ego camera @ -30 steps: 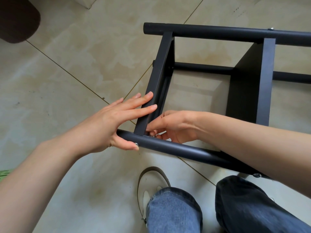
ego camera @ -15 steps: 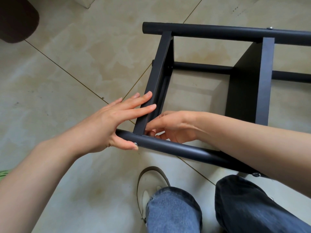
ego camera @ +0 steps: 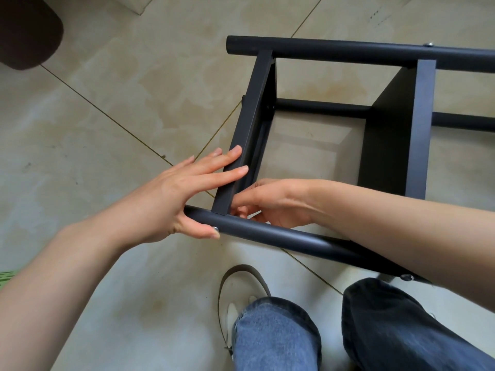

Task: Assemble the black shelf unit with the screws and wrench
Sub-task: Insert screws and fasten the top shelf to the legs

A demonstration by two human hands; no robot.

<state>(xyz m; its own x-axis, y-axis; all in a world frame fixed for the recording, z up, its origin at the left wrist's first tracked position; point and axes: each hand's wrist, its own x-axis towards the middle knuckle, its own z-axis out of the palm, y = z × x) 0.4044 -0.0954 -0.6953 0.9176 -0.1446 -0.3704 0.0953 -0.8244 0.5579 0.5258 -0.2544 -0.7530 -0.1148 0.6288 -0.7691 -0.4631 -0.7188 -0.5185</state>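
Now my left hand (ego camera: 171, 199) lies flat with straight fingers on the end panel (ego camera: 249, 124) of the black shelf unit (ego camera: 396, 145) lying on the tiled floor (ego camera: 107, 103), thumb against the near tube (ego camera: 267, 232); my right hand (ego camera: 270, 202) reaches inside, fingertips pinched at the joint, on what I cannot tell.

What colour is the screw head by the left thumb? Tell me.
Silver, a shiny metal screw head on the black near tube; head view.

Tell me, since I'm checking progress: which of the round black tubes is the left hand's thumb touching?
The near tube, the one closest to the person's legs. The left hand has its thumb under it beside a screw head; the other tubes lie farther away, untouched.
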